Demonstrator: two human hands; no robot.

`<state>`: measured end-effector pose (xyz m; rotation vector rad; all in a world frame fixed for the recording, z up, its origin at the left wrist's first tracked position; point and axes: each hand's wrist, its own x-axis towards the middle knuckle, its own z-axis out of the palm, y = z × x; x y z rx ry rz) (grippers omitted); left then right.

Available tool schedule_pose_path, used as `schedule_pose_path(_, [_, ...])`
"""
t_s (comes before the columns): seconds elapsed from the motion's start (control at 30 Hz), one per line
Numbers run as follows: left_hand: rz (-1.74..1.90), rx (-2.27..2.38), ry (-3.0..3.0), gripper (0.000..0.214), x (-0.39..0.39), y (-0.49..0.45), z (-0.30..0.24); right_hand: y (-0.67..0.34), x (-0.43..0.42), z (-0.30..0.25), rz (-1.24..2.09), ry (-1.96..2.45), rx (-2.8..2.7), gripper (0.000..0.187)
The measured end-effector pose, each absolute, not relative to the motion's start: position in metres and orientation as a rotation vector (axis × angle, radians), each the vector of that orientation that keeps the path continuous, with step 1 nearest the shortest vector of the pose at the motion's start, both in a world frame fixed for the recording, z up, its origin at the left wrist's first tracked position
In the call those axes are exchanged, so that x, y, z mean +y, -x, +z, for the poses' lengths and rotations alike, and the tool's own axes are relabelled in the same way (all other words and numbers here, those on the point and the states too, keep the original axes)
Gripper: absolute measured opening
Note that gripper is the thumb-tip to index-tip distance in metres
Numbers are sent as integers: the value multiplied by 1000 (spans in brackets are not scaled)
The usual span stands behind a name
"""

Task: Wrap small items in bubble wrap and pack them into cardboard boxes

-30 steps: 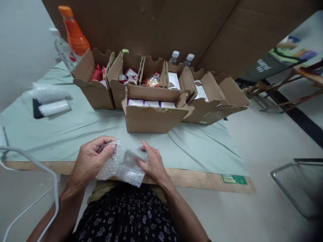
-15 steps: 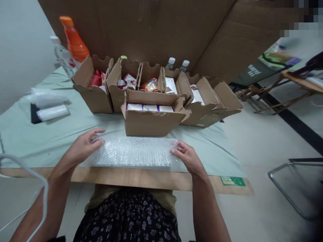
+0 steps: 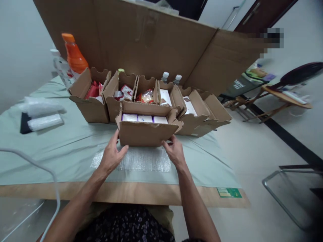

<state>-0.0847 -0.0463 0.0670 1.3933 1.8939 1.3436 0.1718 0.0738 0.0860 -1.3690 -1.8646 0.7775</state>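
Note:
A cardboard box (image 3: 145, 134) with an open top stands on the green cloth, holding white packs (image 3: 145, 118) with purple edges. My left hand (image 3: 112, 154) grips its lower left corner, thumb at the front and fingers along the side. At the lower right corner, my right hand (image 3: 174, 149) holds it the same way, with some fingertips hidden. A flat sheet of bubble wrap (image 3: 143, 163) lies in front of the box, between my wrists and partly under my left hand.
A row of open cardboard boxes (image 3: 97, 112) with packaged goods stands behind. At the left are an orange bottle (image 3: 76, 60), a clear bottle (image 3: 62, 69) and rolled bubble wrap (image 3: 45, 122). A tall cardboard panel (image 3: 156, 43) closes the back. A grey cable (image 3: 37, 163) crosses the lower left.
Both hands have let go of the bubble wrap, leaving it flat on the cloth. They have moved forward and inward onto the cardboard box's two ends. The view has tilted up.

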Motion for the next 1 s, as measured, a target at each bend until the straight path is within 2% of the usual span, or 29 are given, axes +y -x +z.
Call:
schedule_pose_path(0.17, [1424,1886,-1333,68,-43,90,67,-156,66,79,764,1350,-1823,35])
schedule_pose_path(0.4, [1328,1985,-1468,80,-59,111,72,-179,45,78,617,1304,-1869,39])
schedule_pose_path(0.6, [947,2134,-1974,36,-107,100,52,-145,-12,63,438,1065,-2363,27])
schedule_pose_path(0.7, [728,2131,-2084,29,-111,98,40,-130,-21,51,415,961,-2636,32])
schedule_pose_path(0.9, [746,2051,-2075,29,-108,109,30,-235,-18,39,159,1489,-2399,35])
schedule_pose_path(1.0, [875,2106,-1986,32,-111,119,33,-271,-8,43,41,1571,-2231,33])
